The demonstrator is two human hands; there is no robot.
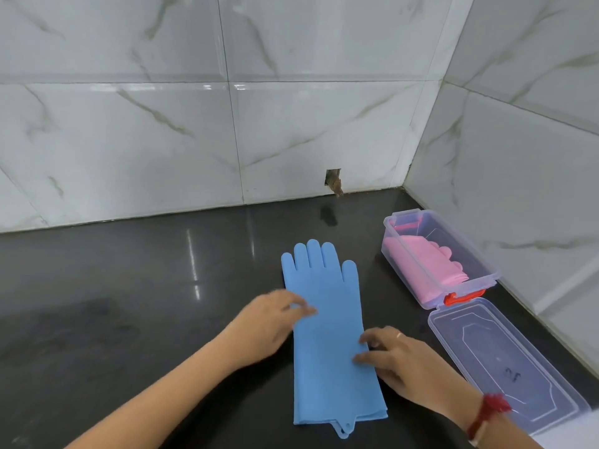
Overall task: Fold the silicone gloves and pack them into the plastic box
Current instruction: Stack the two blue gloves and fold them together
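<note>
Blue silicone gloves [327, 322] lie flat on the dark counter, stacked one on the other, fingers pointing toward the wall. My left hand [269, 322] rests on their left edge with its fingertips on the blue surface. My right hand [398, 361] presses on their right edge near the cuff half. Neither hand grips anything. The clear plastic box [486, 270] stands open at the right, with folded pink gloves [418, 270] inside it.
The box's clear lid [505, 361] lies flat on the counter in front of the box, by a red latch [460, 298]. Marble-tiled walls close the back and right side. A small hole [334, 183] is in the back wall. Dark counter [129, 286] stretches left.
</note>
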